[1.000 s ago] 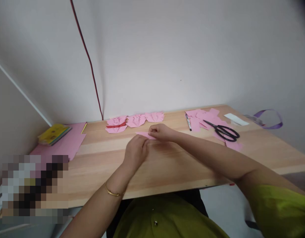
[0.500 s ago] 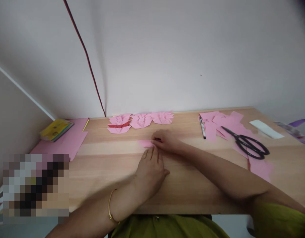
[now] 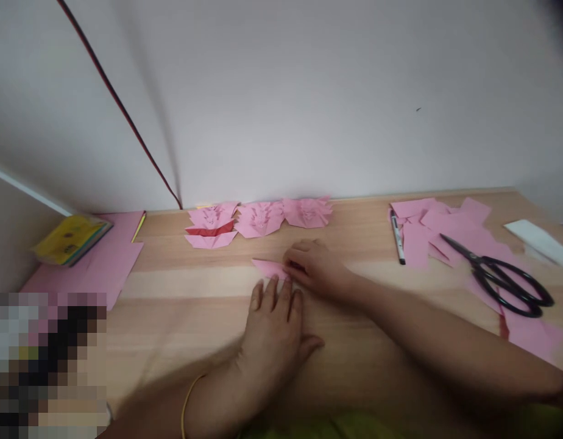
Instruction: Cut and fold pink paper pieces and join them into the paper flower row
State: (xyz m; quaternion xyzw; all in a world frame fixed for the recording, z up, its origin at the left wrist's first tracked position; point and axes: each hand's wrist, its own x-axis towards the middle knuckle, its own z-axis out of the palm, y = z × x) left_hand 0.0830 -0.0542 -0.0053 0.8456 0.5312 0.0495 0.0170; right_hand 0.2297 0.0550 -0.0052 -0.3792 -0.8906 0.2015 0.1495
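The pink paper [image 3: 269, 267] lies at the fingertips of the flat, ungripping left hand [image 3: 275, 335], partly under the curled right hand [image 3: 320, 269], whose hold cannot be told; uneven pressure could skew it.

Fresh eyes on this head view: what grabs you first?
Probably the small pink paper mid-table, with the left hand spread at its near side and the right hand curled at its right end. Next, black-handled scissors lying over pink scraps at right, and pleated pink pieces lined up near the wall.
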